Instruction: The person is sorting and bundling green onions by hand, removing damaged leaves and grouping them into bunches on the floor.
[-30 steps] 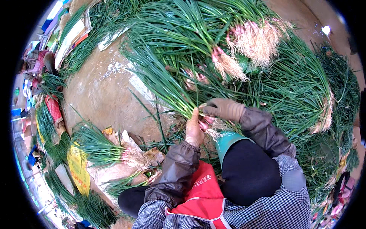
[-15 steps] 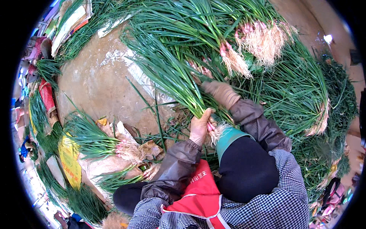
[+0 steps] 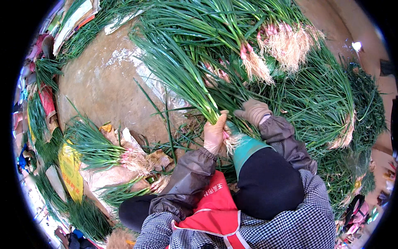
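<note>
My left hand, in a pale glove, is closed round the lower stems of a bunch of spring onions. Their long green leaves reach up and away to the left, and the pinkish bulbs and pale roots stick out below my fist, beside the green boot. Just right of this bunch is my gloved right hand, its fingers drawn together above the boot top. What they hold, if anything, cannot be made out. Behind it, more spring onions lie in a heap.
Bunches with thick pale roots lie at the far right, over a wide bank of green leaves. At left, a smaller bunch rests on brown paper near a yellow bag. Wet bare floor lies beyond.
My right hand has come back toward me and slightly right, away from the heap's leaves. My left hand still grips the bunch and has shifted only slightly.
</note>
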`<state>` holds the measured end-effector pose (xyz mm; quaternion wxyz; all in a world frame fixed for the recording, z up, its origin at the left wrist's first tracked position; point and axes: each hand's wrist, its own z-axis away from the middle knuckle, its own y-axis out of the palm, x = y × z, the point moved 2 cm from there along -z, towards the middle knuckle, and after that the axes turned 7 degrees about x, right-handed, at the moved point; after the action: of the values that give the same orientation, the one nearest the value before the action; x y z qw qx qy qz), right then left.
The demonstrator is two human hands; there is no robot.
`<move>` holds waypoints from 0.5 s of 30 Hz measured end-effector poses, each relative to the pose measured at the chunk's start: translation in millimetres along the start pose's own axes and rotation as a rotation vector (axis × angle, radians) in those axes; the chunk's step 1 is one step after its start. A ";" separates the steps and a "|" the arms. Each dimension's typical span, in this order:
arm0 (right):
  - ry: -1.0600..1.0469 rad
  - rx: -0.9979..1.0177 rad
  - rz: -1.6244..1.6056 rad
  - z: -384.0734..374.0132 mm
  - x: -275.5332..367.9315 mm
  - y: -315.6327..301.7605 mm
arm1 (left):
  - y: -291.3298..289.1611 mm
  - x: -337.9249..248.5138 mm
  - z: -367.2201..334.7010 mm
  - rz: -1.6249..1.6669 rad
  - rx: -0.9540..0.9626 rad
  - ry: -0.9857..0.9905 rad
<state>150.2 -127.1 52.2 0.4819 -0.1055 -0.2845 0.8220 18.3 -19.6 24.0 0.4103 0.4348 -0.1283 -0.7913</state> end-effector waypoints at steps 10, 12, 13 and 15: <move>0.089 -0.504 -0.070 -34.0 -13.5 -5.5 | 26.4 -13.5 4.7 -0.195 0.100 0.001; 0.084 -0.110 0.023 -28.2 -31.5 -0.7 | 29.2 -20.3 3.2 -0.163 0.070 0.034; 0.051 0.101 0.112 -13.0 -26.4 -4.8 | 26.0 -24.2 3.4 -0.149 0.046 0.050; -0.031 -0.257 -0.100 16.7 1.0 -46.7 | 11.6 -31.0 -6.6 -0.024 0.139 0.147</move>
<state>176.3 -114.9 92.5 0.5003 -0.1392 -0.3999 0.7552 38.6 -2.3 44.7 0.3782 0.5205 -0.1472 -0.7513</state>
